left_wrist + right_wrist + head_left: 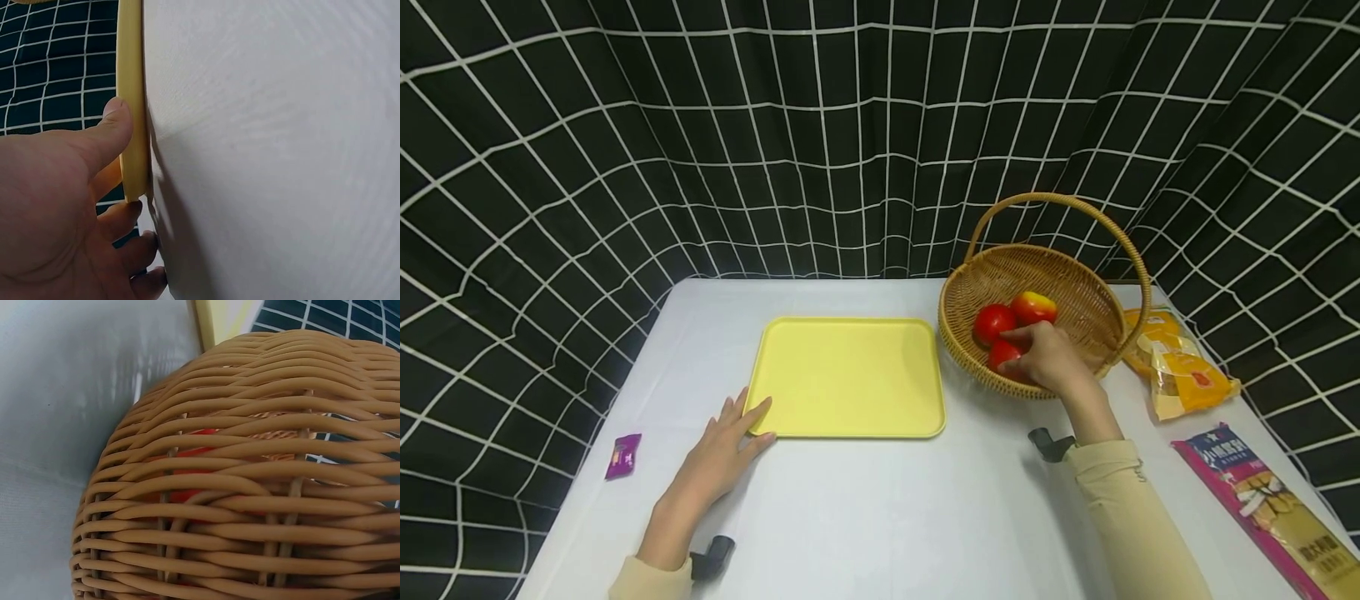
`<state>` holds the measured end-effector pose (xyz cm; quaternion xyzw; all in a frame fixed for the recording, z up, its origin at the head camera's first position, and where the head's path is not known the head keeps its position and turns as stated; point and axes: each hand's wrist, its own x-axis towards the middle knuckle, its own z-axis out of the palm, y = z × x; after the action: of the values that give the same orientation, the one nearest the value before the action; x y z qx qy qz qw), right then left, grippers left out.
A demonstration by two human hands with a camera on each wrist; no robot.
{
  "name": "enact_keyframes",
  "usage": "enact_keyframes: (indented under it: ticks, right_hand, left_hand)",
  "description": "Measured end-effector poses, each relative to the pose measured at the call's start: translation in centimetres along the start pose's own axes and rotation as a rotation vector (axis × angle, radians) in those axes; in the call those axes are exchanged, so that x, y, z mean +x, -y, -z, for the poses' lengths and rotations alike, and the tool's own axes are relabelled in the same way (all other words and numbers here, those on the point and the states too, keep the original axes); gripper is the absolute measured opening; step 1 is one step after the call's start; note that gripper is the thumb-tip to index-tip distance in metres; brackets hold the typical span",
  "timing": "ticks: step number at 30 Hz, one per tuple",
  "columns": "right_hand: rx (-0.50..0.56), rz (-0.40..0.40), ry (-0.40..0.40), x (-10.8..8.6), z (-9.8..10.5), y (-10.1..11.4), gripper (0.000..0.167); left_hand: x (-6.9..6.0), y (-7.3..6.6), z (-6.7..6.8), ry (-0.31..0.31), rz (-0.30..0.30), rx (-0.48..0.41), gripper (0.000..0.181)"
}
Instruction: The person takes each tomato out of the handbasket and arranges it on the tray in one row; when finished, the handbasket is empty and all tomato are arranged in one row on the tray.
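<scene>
My right hand [1047, 358] reaches over the near side of a wicker basket [1101, 321] and grips a round red fruit [1006, 357] between thumb and fingers. Two more fruits lie behind it in the basket: a red one [994, 322] and a red-and-yellow one [1034, 307]. From the right wrist, woven basket wall [250, 506] fills most of the picture and hides the hand. My left hand [718, 450] rests at the near left corner of a yellow tray [850, 379], fingers loosely spread. In the left wrist view its thumb [115, 128] touches the tray's side [132, 75].
A small purple packet [623, 456] lies at the left on the white table [880, 517]. Right of the basket are orange snack bags [1187, 371] and a long pink-and-blue package [1262, 500]. The basket's tall handle [1060, 198] arches over it. Black gridded cloth [850, 142] surrounds the table.
</scene>
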<state>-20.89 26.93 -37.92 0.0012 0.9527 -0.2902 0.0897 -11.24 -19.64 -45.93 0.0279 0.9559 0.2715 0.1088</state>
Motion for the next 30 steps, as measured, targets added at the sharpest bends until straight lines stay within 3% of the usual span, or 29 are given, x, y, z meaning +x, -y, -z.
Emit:
enact_keyframes:
  ticks: [23, 30]
  right_hand:
    - [0.011, 0.018, 0.002, -0.1, 0.2, 0.1, 0.056]
    - [0.011, 0.046, -0.026, -0.2, 1.0, 1.1, 0.059]
  left_hand:
    - [0.2, 0.3, -0.2, 0.000, -0.012, -0.016, 0.065]
    - [0.1, 0.1, -0.1, -0.003, -0.013, -0.013, 0.064]
